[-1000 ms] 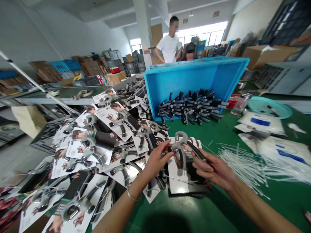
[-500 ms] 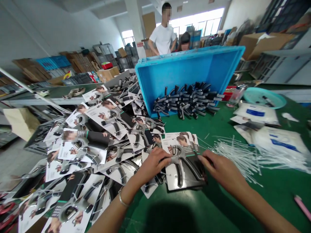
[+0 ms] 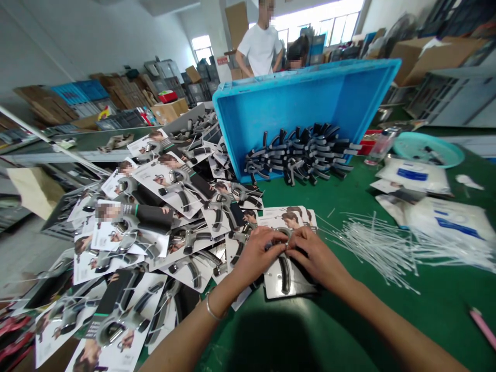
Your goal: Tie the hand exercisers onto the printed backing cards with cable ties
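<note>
A grey-and-black hand grip strengthener (image 3: 285,275) lies on a printed backing card (image 3: 272,287), on top of a small stack of such cards. Both hands meet over its upper part. My left hand (image 3: 260,252) is closed, thumb and fingers pinching at the strengthener's frame. From the other side my right hand (image 3: 313,253) reaches in, its fingertips pressed together close to the left ones. Whatever thin thing may be between the right fingertips is hidden. The strengthener's spring and one handle are mostly covered by the hands.
Carded hand grips (image 3: 129,227) are heaped on the left. A tipped blue crate (image 3: 287,98) holds loose hand grips behind. White cable ties (image 3: 374,248) lie to the right, with plastic bags (image 3: 445,222), a turquoise tray (image 3: 426,139) and a pink pen (image 3: 482,325). Two people are beyond the crate.
My right hand has moved left from the card's right edge onto the strengthener. My left hand has shifted slightly right and up, so the fingertips now meet. The view has tilted a little.
</note>
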`<state>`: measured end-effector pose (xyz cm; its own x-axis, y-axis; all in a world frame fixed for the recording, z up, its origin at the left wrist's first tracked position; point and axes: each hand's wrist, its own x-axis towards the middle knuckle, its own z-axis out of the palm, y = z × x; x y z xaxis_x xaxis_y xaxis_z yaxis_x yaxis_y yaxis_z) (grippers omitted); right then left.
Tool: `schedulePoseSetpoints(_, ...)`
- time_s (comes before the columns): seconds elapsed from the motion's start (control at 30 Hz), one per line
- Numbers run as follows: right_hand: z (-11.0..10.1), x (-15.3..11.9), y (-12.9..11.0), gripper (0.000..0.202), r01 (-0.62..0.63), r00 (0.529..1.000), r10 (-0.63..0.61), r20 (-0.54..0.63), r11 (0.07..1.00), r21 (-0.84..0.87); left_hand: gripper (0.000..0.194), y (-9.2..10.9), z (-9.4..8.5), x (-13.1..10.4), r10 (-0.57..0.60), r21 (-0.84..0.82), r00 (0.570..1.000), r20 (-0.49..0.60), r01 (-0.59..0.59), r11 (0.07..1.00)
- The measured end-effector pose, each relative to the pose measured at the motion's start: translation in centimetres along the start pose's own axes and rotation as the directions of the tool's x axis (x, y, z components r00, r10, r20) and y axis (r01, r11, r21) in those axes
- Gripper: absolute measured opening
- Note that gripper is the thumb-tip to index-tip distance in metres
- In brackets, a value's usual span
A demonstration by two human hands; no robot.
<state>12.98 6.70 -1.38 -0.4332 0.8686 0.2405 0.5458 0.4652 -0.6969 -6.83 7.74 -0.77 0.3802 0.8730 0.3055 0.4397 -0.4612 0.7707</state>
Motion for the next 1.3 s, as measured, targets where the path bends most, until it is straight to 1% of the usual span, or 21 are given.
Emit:
schedulePoseSetpoints(0.1,0.0,0.2,0.0,0.010,0.002,0.999,0.001,-0.036,0.997,0.080,0.017,-0.1,0.6,-0.8,0.055,0.071,0.998,-0.040,-0.052,0.996)
schedulePoseSetpoints(0.2,-0.2,0.4,-0.1,0.012,-0.040,0.991,0.060,-0.117,0.985,0.168,0.013,-0.8,1.1,-0.9,0.046,0.072,0.995,-0.092,-0.039,0.997)
schedulePoseSetpoints(0.27,-0.3,0.4,-0.1,0.013,-0.069,0.985,0.096,-0.144,0.981,0.182,0.011,-1.1,1.2,-0.9,0.030,0.039,0.994,-0.107,-0.026,0.999)
schedulePoseSetpoints(0.33,-0.3,0.3,-0.1,0.016,-0.096,0.989,0.114,-0.096,0.980,0.177,0.009,-1.1,1.3,-0.9,0.010,0.006,0.993,-0.116,-0.009,1.000)
schedulePoseSetpoints(0.43,-0.3,0.1,0.0,0.020,-0.137,0.990,0.131,0.044,0.973,0.186,0.008,-1.0,1.4,-1.0,-0.020,-0.021,0.992,-0.124,0.018,1.000)
schedulePoseSetpoints(0.5,-0.3,0.0,0.1,0.022,-0.132,0.988,0.116,0.102,0.976,0.173,0.009,-0.9,1.4,-1.1,-0.029,-0.027,0.992,-0.124,0.025,0.999)
schedulePoseSetpoints(0.6,-0.4,-0.1,0.2,0.023,-0.093,0.986,0.072,0.148,0.986,0.139,0.010,-0.7,1.5,-1.1,-0.038,-0.021,0.992,-0.124,0.036,0.999)
schedulePoseSetpoints(0.73,-0.5,-0.1,0.4,0.025,-0.074,0.985,0.051,0.163,0.988,0.137,0.011,-0.6,1.4,-1.2,-0.034,-0.008,0.992,-0.119,0.033,0.999)
schedulePoseSetpoints(0.87,-0.6,0.1,0.3,0.025,-0.095,0.982,0.070,0.174,0.986,0.137,0.011,-0.5,1.5,-1.3,-0.022,0.005,0.993,-0.113,0.023,1.000)
schedulePoseSetpoints(1.1,-0.6,0.2,0.1,0.025,-0.127,0.977,0.092,0.194,0.975,0.180,0.012,-0.5,1.7,-1.7,-0.010,0.038,0.990,-0.140,0.015,0.999)
schedulePoseSetpoints(1.17,-0.5,0.2,0.3,0.025,-0.131,0.978,0.095,0.184,0.972,0.195,0.014,-0.5,1.7,-1.9,0.022,0.068,0.990,-0.138,-0.013,0.998)
schedulePoseSetpoints(1.3,-0.3,0.4,0.6,0.025,-0.142,0.983,0.109,0.151,0.963,0.229,0.017,-0.4,1.5,-2.3,0.093,0.155,0.992,-0.080,-0.079,0.985)
